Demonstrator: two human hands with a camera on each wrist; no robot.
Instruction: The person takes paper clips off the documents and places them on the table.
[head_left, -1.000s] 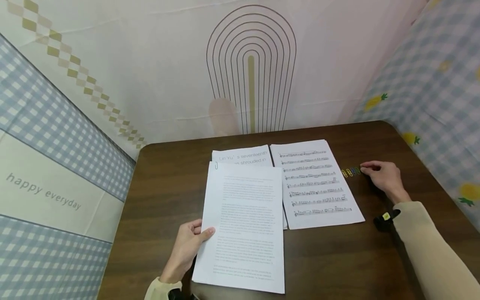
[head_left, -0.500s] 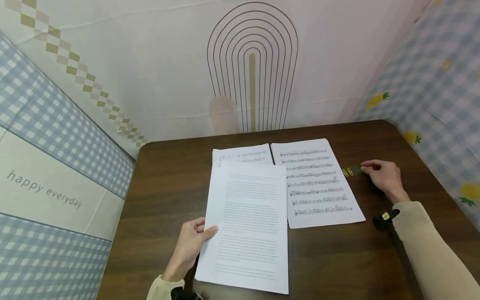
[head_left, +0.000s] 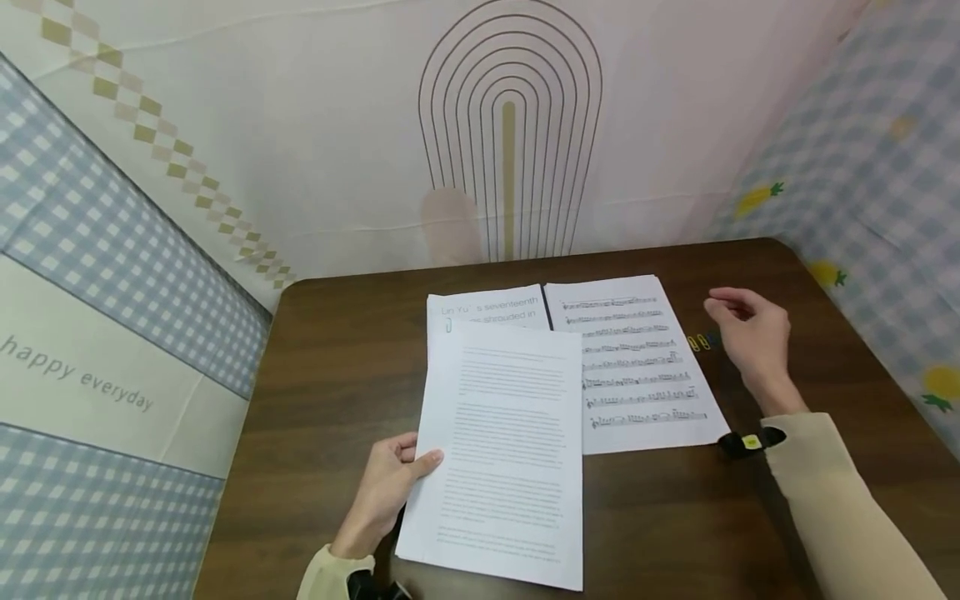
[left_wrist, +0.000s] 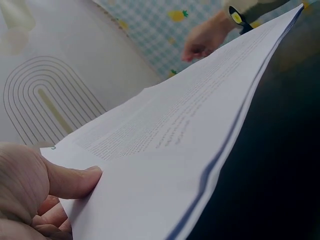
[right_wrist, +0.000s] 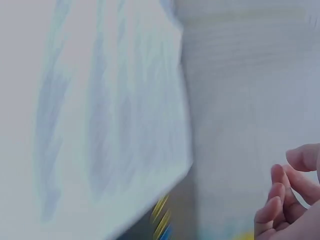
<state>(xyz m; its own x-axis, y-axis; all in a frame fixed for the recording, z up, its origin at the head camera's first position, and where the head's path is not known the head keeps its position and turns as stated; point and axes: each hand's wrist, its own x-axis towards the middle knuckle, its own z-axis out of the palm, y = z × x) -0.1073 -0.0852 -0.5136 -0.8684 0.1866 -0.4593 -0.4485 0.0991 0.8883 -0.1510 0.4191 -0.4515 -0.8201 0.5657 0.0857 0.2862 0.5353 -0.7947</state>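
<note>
My left hand (head_left: 381,492) grips the left edge of a stack of printed sheets (head_left: 510,450), thumb on top and fingers beneath. A paper clip (head_left: 448,325) sits on the stack's top left corner. In the left wrist view the sheets (left_wrist: 200,115) tilt, with the thumb pressing on them. My right hand (head_left: 753,342) is raised just right of several paper clips (head_left: 697,342), two yellow and a blue one showing. Its fingers are curled, thumb and forefinger close together. In the right wrist view, the hand (right_wrist: 287,200) shows no visible object; a thin clip between the fingertips cannot be ruled out.
A sheet-music stack (head_left: 637,392) lies to the right, partly under the held sheets. Behind them lies a large-print page (head_left: 487,307). The brown table (head_left: 330,375) ends at a cloth-covered wall (head_left: 337,167) at the back, with checked cloth at the right.
My right hand has lifted from the right end of the clip row, fingers still close together. The left hand and its sheets have shifted slightly right, covering more of the papers behind.
</note>
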